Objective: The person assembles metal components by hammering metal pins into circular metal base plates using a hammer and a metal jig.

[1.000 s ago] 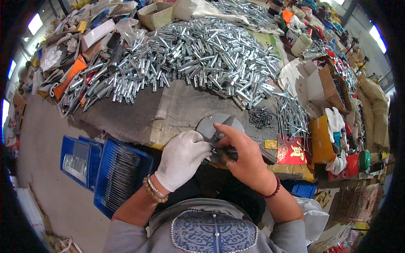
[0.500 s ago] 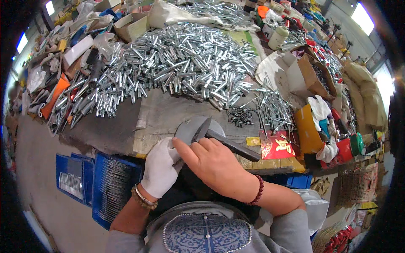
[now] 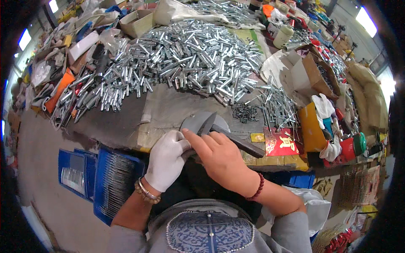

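My left hand (image 3: 166,162), in a white glove, is closed with its fingertips curled against my right hand. My bare right hand (image 3: 223,162) has its index finger stretched to the glove's fingertips and its other fingers bent under. Whatever they pinch between them is hidden. Just beyond my knuckles a hammer (image 3: 242,146) rests across a round grey metal block (image 3: 192,123), its pointed head on the block and its dark handle slanting to the right. Neither hand appears to grip it.
A big heap of shiny metal tubes (image 3: 185,59) covers the back of the bench. Small dark screws (image 3: 245,112), long thin rods (image 3: 278,105) and a red card (image 3: 280,142) lie to the right. Blue trays (image 3: 120,181) of metal pins stand low at left. An open carton (image 3: 314,76) sits back right.
My left hand has turned and come up slightly, its fingers drawn closer to my right hand. The view has shifted a little; the hammer stays on the block.
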`<state>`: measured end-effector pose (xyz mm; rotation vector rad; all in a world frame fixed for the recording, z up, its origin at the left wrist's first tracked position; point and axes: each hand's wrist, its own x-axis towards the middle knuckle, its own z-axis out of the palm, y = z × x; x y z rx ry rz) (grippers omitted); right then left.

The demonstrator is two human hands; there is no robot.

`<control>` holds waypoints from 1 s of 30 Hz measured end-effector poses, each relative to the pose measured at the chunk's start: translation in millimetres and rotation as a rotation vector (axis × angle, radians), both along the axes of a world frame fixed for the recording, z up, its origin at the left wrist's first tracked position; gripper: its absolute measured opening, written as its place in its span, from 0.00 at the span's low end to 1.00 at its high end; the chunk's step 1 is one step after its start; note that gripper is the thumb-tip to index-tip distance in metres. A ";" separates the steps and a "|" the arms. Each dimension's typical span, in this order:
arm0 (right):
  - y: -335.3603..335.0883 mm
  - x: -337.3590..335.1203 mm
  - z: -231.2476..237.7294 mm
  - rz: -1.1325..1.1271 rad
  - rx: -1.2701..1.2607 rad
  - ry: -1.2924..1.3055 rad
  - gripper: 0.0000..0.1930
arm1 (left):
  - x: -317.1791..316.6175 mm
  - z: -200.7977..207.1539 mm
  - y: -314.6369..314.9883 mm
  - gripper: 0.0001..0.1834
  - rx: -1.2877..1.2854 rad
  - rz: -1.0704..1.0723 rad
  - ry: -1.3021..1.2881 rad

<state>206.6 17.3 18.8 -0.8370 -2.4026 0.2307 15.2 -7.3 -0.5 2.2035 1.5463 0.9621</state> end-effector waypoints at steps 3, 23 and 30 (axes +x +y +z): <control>-4.8 -0.5 -7.9 -0.009 -0.004 0.023 0.37 | -1.5 -3.7 -1.4 0.14 -0.033 0.011 -0.025; -2.2 68.8 7.1 -0.343 -0.177 -0.146 0.34 | -2.1 -7.9 -3.6 0.07 -0.020 0.008 -0.063; -30.1 68.0 28.1 -0.210 -0.020 -0.024 0.36 | -3.6 -7.2 -3.7 0.07 -0.046 -0.006 -0.080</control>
